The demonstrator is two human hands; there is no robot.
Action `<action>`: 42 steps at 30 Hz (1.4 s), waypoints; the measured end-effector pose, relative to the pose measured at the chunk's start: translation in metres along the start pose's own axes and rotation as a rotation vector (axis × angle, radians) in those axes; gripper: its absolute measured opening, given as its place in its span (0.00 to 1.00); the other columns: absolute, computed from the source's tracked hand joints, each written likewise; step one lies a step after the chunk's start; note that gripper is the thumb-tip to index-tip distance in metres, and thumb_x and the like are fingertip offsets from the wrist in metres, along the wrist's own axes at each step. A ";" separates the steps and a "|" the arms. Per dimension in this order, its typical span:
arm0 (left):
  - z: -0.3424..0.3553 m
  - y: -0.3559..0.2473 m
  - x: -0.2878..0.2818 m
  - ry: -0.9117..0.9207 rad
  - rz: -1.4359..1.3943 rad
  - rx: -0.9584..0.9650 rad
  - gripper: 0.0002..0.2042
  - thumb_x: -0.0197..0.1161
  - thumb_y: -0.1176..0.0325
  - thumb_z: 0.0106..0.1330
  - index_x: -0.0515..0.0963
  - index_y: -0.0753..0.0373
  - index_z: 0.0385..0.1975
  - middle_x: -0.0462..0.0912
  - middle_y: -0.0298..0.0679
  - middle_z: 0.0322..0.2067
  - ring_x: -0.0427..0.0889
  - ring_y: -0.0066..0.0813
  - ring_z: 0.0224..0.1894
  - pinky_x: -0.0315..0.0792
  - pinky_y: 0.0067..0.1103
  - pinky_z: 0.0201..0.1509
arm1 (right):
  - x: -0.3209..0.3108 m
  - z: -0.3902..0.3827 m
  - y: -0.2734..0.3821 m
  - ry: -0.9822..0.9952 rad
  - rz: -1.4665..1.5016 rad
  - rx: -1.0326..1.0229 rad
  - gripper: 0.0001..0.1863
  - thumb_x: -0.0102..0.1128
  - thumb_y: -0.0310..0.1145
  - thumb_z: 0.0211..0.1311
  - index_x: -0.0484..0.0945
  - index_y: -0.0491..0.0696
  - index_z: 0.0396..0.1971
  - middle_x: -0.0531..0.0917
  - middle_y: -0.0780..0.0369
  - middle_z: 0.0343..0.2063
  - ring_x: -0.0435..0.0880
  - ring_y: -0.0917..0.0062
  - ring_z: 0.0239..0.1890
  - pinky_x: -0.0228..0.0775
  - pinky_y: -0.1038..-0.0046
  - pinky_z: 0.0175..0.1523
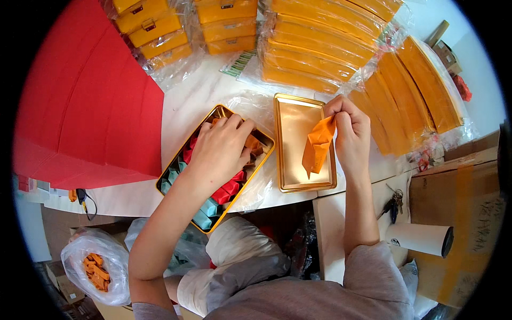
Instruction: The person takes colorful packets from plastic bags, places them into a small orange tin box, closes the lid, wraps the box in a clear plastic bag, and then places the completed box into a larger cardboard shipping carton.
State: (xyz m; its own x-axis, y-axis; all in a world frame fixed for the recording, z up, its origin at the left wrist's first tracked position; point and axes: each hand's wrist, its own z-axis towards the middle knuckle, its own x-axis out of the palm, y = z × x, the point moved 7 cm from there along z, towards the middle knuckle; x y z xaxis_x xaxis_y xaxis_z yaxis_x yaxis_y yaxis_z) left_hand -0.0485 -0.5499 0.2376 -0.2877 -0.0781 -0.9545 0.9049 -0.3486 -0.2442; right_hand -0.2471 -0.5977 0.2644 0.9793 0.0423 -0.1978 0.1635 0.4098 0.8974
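Note:
A black tin box with a gold rim (pixel 255 177) lies slanted on the white table, holding rows of small wrapped packets. Teal packets (pixel 202 218) fill its near end, red packets (pixel 228 191) the middle, and orange-brown packets (pixel 254 144) the far end. Over that far end my left hand (pixel 221 146) reaches in, its fingers bent down and apart, thumb away from them; the fingertips are partly hidden among the packets. My right hand (pixel 349 125) pinches the top of an orange packet (pixel 318 148), which hangs above the gold tin lid (pixel 290 144).
Red boxes (pixel 85 101) stack high at the left. Plastic-wrapped yellow boxes (pixel 320 48) line the back and right. A clear bag of orange packets (pixel 96 256) stands low at the left. Keys (pixel 397 200), a white cylinder (pixel 418 238) and a cardboard carton (pixel 453 202) are at the right.

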 end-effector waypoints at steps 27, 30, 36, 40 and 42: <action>0.017 -0.024 0.019 0.122 0.240 0.173 0.11 0.58 0.73 0.54 0.76 0.61 0.38 0.74 0.40 0.35 0.77 0.37 0.39 0.73 0.31 0.37 | 0.015 -0.001 -0.006 0.097 -0.079 0.049 0.11 0.43 0.26 0.57 0.72 0.38 0.21 0.72 0.55 0.13 0.71 0.74 0.16 0.64 0.71 0.26; 0.012 -0.038 0.008 0.088 0.268 0.161 0.07 0.57 0.72 0.54 0.78 0.62 0.32 0.74 0.36 0.36 0.77 0.32 0.41 0.77 0.26 0.35 | 0.015 -0.001 -0.004 0.093 -0.092 0.013 0.11 0.43 0.26 0.57 0.72 0.38 0.21 0.72 0.55 0.13 0.72 0.73 0.17 0.65 0.71 0.27; 0.008 -0.014 -0.020 0.079 0.049 0.078 0.07 0.57 0.73 0.58 0.76 0.60 0.35 0.72 0.37 0.39 0.77 0.36 0.42 0.75 0.29 0.38 | 0.017 -0.002 -0.004 0.115 -0.069 0.032 0.09 0.41 0.25 0.58 0.68 0.41 0.20 0.66 0.67 0.15 0.63 0.86 0.22 0.56 0.79 0.27; 0.011 0.035 -0.046 -0.103 -0.381 -0.002 0.04 0.53 0.70 0.68 0.72 0.60 0.37 0.73 0.36 0.36 0.77 0.31 0.34 0.71 0.23 0.38 | 0.029 -0.005 -0.012 0.207 -0.013 0.113 0.08 0.41 0.25 0.58 0.70 0.42 0.22 0.67 0.67 0.16 0.63 0.86 0.21 0.57 0.80 0.27; 0.012 0.072 -0.035 0.006 -0.711 -0.256 0.05 0.51 0.69 0.69 0.72 0.61 0.40 0.74 0.32 0.36 0.72 0.20 0.34 0.69 0.17 0.38 | 0.035 -0.007 -0.019 0.219 -0.011 0.059 0.08 0.43 0.26 0.59 0.72 0.42 0.25 0.68 0.68 0.16 0.64 0.87 0.21 0.57 0.80 0.26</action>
State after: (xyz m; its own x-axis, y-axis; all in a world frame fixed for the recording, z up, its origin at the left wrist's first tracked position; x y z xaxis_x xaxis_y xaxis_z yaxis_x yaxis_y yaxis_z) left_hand 0.0229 -0.5831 0.2555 -0.8286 0.0902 -0.5525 0.5463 -0.0850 -0.8333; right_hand -0.2170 -0.5979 0.2382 0.9293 0.2375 -0.2829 0.1873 0.3572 0.9151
